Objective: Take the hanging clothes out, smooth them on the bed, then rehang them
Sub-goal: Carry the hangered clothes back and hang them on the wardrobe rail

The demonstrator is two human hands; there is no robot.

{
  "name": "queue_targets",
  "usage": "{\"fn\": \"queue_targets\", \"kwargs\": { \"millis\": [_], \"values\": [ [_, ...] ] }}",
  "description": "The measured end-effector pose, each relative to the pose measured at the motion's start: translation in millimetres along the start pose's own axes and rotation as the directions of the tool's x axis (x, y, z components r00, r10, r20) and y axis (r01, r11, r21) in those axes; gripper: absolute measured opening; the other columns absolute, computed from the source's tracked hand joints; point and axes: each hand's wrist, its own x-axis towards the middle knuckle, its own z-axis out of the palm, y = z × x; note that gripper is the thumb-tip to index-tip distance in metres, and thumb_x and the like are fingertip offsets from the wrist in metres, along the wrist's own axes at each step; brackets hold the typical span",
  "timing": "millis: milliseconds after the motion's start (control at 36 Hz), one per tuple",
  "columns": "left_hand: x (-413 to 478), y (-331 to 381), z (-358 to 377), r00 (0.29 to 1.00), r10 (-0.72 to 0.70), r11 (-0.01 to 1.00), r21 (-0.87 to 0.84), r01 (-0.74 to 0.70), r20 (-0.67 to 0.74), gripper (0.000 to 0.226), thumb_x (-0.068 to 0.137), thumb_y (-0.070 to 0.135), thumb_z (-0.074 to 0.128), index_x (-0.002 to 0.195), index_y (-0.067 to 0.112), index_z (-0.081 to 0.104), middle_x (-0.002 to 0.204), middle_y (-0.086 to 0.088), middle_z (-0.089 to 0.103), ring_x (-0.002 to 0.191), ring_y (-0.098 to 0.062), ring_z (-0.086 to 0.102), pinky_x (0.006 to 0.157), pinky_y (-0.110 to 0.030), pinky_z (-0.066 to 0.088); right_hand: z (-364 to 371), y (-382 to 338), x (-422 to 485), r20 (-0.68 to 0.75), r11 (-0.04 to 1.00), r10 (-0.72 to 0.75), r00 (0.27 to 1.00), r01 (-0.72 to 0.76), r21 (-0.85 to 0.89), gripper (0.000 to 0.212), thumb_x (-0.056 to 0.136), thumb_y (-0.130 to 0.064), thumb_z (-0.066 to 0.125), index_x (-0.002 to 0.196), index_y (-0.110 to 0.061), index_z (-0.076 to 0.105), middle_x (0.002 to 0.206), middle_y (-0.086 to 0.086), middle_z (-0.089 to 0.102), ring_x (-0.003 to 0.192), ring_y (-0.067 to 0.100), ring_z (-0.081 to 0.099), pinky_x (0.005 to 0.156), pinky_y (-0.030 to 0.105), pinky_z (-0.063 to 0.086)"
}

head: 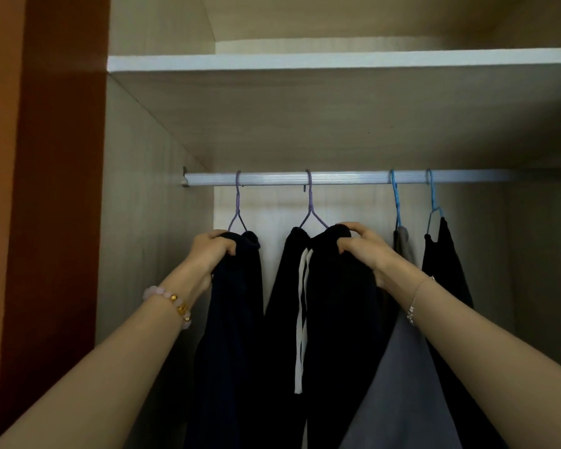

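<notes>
Several dark garments hang from a silver rail (344, 177) inside a wardrobe. My left hand (212, 251) grips the left shoulder of a navy garment (237, 319) on a purple hanger (237, 205). My right hand (361, 246) grips the right shoulder of a black garment with white stripes (331, 319) on a second purple hanger (311, 205). Right of these, a grey garment (402, 367) hangs on a blue hanger (395, 199) and a black garment (447, 267) on another blue hanger (432, 196). All hooks rest on the rail.
A white-edged shelf (337, 61) runs above the rail. The wardrobe's left inner wall (143, 222) and a reddish-brown door panel (55, 189) stand close to my left arm. The rail's right end carries no hangers.
</notes>
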Motion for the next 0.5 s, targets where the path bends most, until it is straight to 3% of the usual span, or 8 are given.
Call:
{"fn": "queue_targets", "kwargs": {
  "millis": [111, 222, 361, 444, 500],
  "values": [
    [0, 0, -1, 1.0, -0.006, 1.0, 0.006, 0.006, 0.022, 0.048, 0.076, -0.011, 0.048, 0.12, 0.003, 0.061, 0.102, -0.021, 0.062, 0.081, -0.03, 0.06, 0.061, -0.03, 0.051, -8, 2, -2, -0.069, 1.0, -0.008, 0.998, 0.008, -0.001, 0.047, 0.08, 0.004, 0.05, 0.12, -0.02, 0.053, 0.083, 0.015, 0.06, 0.069, 0.023, 0.058, 0.059, 0.026, 0.052],
    [-1, 0, -1, 0.999, 0.003, 1.0, 0.018, -0.004, 0.039, 0.045, 0.078, -0.01, 0.049, 0.119, 0.003, 0.061, 0.101, -0.02, 0.061, 0.078, -0.028, 0.059, 0.061, -0.029, 0.05, -22, 4, -4, -0.112, 1.0, -0.003, 0.994, 0.001, -0.017, 0.049, 0.079, 0.005, 0.051, 0.122, -0.018, 0.053, 0.085, 0.018, 0.061, 0.073, 0.027, 0.06, 0.07, 0.033, 0.053],
    [1, -1, 1, 0.999, 0.024, 0.997, 0.066, -0.028, 0.048, 0.042, 0.08, -0.01, 0.049, 0.118, 0.003, 0.06, 0.104, -0.02, 0.061, 0.079, -0.027, 0.058, 0.066, -0.028, 0.049, -39, 1, -15, -0.142, 0.999, -0.018, 0.99, 0.01, -0.053, 0.047, 0.081, 0.003, 0.055, 0.124, -0.015, 0.052, 0.086, 0.012, 0.062, 0.072, 0.023, 0.061, 0.064, 0.029, 0.053],
    [4, -1, 3, 0.996, 0.068, 0.98, 0.182, -0.076, 0.051, 0.038, 0.083, -0.007, 0.051, 0.12, -0.002, 0.059, 0.103, -0.019, 0.062, 0.084, -0.028, 0.059, 0.067, -0.028, 0.048, -49, -1, -22, -0.116, 0.994, -0.044, 0.992, 0.032, -0.103, 0.05, 0.082, -0.001, 0.061, 0.129, -0.013, 0.048, 0.093, 0.008, 0.062, 0.075, 0.015, 0.06, 0.058, 0.021, 0.047],
    [5, 0, 6, 0.991, 0.132, 0.922, 0.363, -0.136, 0.036, 0.043, 0.085, -0.001, 0.055, 0.127, -0.001, 0.053, 0.113, -0.02, 0.06, 0.099, -0.032, 0.059, 0.077, -0.033, 0.049, -53, -2, -25, -0.078, 0.991, -0.049, 0.996, 0.038, -0.128, 0.051, 0.084, -0.005, 0.063, 0.131, -0.012, 0.046, 0.093, 0.004, 0.062, 0.078, 0.013, 0.06, 0.058, 0.018, 0.045]
  ]
}}
